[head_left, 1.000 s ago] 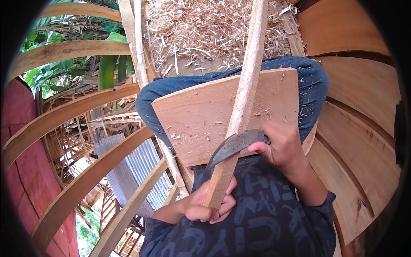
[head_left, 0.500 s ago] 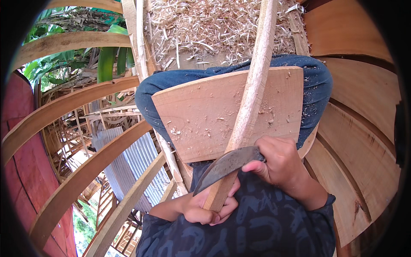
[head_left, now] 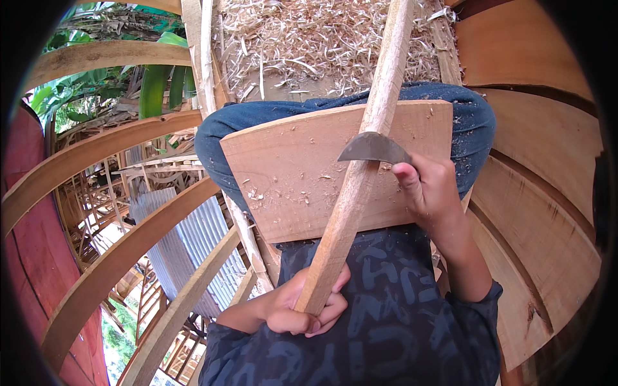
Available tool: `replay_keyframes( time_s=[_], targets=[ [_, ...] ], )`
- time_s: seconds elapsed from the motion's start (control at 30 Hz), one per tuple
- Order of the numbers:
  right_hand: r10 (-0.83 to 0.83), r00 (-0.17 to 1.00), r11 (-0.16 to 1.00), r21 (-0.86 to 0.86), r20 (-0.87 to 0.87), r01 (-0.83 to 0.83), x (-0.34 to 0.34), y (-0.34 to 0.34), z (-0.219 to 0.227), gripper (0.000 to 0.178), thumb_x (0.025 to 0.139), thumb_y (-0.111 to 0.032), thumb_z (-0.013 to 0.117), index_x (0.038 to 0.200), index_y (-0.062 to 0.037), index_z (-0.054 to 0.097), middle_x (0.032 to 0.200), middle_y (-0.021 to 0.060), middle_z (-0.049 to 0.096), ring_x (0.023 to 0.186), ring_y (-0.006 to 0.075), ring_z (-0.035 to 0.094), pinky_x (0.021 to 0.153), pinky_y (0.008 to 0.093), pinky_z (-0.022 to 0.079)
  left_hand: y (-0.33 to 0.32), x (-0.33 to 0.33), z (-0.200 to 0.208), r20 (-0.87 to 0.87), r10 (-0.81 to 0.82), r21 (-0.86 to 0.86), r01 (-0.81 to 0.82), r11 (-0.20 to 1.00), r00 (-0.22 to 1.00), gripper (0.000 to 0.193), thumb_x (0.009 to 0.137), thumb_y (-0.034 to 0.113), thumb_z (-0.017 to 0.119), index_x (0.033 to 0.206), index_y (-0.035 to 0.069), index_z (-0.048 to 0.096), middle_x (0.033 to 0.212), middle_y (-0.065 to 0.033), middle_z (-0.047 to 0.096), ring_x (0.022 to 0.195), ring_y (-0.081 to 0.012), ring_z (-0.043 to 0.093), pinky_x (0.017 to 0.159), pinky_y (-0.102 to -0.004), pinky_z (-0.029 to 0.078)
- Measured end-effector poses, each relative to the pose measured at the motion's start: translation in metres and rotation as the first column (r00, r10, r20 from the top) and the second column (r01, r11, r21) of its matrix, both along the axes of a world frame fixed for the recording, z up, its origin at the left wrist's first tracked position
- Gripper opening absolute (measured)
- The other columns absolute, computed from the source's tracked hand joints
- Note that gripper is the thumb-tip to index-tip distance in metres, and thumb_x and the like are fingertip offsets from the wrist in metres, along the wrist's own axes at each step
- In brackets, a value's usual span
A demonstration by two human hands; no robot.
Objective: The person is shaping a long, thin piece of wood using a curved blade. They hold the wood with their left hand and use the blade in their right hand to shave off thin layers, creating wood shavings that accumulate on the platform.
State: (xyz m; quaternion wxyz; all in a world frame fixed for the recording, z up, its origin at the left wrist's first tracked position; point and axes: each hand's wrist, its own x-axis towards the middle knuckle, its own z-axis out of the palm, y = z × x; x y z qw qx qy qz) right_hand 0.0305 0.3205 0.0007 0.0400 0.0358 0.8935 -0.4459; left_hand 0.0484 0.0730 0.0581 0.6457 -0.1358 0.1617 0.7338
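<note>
My left hand (head_left: 286, 312) is wrapped round the near end of a long wooden stick (head_left: 346, 215), close to my shirt. The stick slants away over a flat wooden board (head_left: 277, 170) on my lap and on past my knees. Closed on a curved knife, my right hand (head_left: 438, 186) is just right of the stick. The knife's dark blade (head_left: 373, 148) lies across the stick above the middle of the board; its handle is hidden in my fist. Small wood chips are scattered on the board.
A thick layer of pale shavings (head_left: 309, 48) covers the floor past my crossed legs (head_left: 215, 138). Curved wooden ribs (head_left: 122, 254) rise at the left, with corrugated metal sheets (head_left: 199, 248) beyond them. Wide planks (head_left: 541, 183) form a wall close on the right.
My right hand has moved the knife away from me along the stick, from near my left hand to above the board. My left hand still grips the stick's end.
</note>
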Motion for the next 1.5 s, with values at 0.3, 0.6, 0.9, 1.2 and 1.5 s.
replay_keyframes(
  time_s=[0.3, 0.6, 0.9, 1.2, 1.5],
  targets=[
    [-0.066, 0.996, 0.996, 0.063, 0.068, 0.061, -0.023, 0.014, -0.01, 0.05, 0.08, -0.047, 0.063, 0.066, -0.0004, 0.056, 0.06, 0.0172, 0.056, 0.054, 0.0329, 0.059, 0.046, 0.0374, 0.044, -0.007, -0.007, 0.002, -0.002, -0.017, 0.018, 0.017, 1.0, 1.0, 0.046, 0.064, -0.004, 0.048, 0.101, 0.007, 0.025, 0.059, -0.0039, 0.037, 0.048, -0.0122, 0.042, 0.045, -0.0209, 0.035],
    [-0.042, 0.998, 0.997, 0.062, 0.046, 0.039, -0.034, 0.003, -0.006, 0.052, 0.082, -0.05, 0.061, 0.062, -0.0027, 0.052, 0.054, 0.0147, 0.051, 0.047, 0.0322, 0.054, 0.044, 0.0365, 0.041, -0.017, -0.008, -0.003, 0.039, -0.018, 0.077, 0.015, 0.997, 0.999, 0.046, 0.064, -0.005, 0.049, 0.101, 0.006, 0.025, 0.063, -0.004, 0.037, 0.052, -0.012, 0.042, 0.047, -0.0215, 0.035],
    [0.051, 0.997, 0.972, 0.234, -0.061, -0.035, -0.053, 0.006, -0.012, 0.053, 0.082, -0.05, 0.06, 0.06, -0.0024, 0.052, 0.054, 0.015, 0.051, 0.045, 0.0313, 0.052, 0.043, 0.0374, 0.041, -0.026, -0.024, -0.003, 0.012, -0.079, 0.029, 0.079, 0.996, 0.997, 0.047, 0.062, -0.005, 0.049, 0.1, 0.006, 0.024, 0.061, -0.0032, 0.035, 0.049, -0.0121, 0.039, 0.046, -0.0211, 0.033],
    [0.173, 0.97, 0.963, 0.236, -0.17, -0.13, -0.056, -0.013, -0.017, 0.052, 0.081, -0.05, 0.063, 0.059, -0.0036, 0.051, 0.052, 0.0122, 0.051, 0.043, 0.0273, 0.052, 0.042, 0.0355, 0.04, -0.034, -0.03, -0.013, 0.054, -0.056, 0.037, 0.054, 0.998, 0.997, 0.042, 0.064, -0.005, 0.05, 0.096, 0.007, 0.026, 0.062, -0.0033, 0.036, 0.051, -0.0121, 0.04, 0.047, -0.0225, 0.032],
    [0.262, 0.954, 0.965, 0.041, -0.146, -0.259, -0.057, -0.034, 0.002, 0.051, 0.081, -0.05, 0.061, 0.062, -0.0023, 0.057, 0.053, 0.0132, 0.052, 0.045, 0.0297, 0.052, 0.042, 0.0368, 0.04, -0.04, -0.038, -0.018, 0.046, -0.064, 0.106, 0.059, 0.993, 0.997, 0.042, 0.063, -0.007, 0.048, 0.096, 0.006, 0.026, 0.061, -0.0034, 0.037, 0.051, -0.0122, 0.04, 0.048, -0.0225, 0.032]
  ],
)
